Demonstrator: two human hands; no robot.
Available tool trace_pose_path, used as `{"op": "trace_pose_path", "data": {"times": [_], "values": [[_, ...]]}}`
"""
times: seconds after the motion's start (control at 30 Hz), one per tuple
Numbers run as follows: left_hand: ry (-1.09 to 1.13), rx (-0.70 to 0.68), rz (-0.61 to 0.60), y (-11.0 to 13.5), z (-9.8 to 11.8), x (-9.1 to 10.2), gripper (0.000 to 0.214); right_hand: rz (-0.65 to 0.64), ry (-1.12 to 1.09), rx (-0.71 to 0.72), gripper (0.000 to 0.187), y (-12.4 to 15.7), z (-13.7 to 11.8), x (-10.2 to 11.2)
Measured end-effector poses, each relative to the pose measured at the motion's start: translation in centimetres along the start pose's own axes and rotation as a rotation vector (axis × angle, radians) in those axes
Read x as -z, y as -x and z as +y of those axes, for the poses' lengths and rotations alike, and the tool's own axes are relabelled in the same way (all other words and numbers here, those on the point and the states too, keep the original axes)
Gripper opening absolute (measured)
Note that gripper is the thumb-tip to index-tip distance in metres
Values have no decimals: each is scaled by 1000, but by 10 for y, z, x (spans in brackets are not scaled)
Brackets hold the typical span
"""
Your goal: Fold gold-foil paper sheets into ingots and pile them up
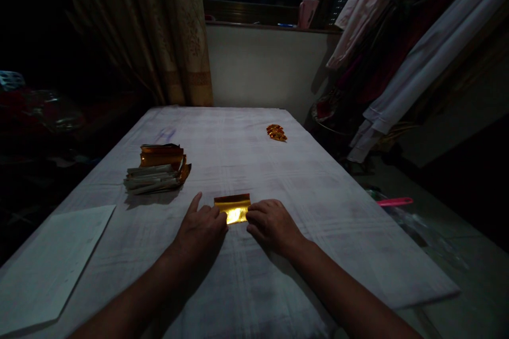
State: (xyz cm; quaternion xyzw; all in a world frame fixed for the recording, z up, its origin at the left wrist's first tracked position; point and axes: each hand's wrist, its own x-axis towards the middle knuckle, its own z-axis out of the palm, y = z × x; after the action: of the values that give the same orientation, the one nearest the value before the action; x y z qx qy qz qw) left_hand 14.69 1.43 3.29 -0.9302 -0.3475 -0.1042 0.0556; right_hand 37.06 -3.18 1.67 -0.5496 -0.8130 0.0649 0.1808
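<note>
A shiny sheet of gold foil paper (234,208) lies near the middle of the table, its far edge raised as a darker strip. My left hand (202,226) grips its left end between thumb and fingers, with one finger stretched out to the far left. The right end is pinched by my right hand (272,222). To the left of my hands sits a loose stack of gold and grey foil paper (159,169). Several small folded gold pieces (276,132) lie together at the far right of the table.
A pale checked cloth covers the table (222,137). White paper (55,259) lies at its left edge. Behind are a curtain (167,37) and a window sill with a pink cup (307,14). Clothes (429,42) hang at the right, above a pink handle (395,202).
</note>
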Motion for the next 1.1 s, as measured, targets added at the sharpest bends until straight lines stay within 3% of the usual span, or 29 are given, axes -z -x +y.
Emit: {"op": "trace_pose_path", "data": {"times": [0.2,0.43,0.73,1.1], "values": [[16,-37,-28,0,1,-1,25,-22,-4,29,7,-5,4,5],[-8,16,-10,0,0,-2,22,54,-32,40,14,-7,14,-8],[266,223,-10,4,-18,-8,27,160,-160,-163,17,-10,16,-17],[203,309,-7,-2,-18,-11,31,168,-71,-286,17,-20,6,-19]]}}
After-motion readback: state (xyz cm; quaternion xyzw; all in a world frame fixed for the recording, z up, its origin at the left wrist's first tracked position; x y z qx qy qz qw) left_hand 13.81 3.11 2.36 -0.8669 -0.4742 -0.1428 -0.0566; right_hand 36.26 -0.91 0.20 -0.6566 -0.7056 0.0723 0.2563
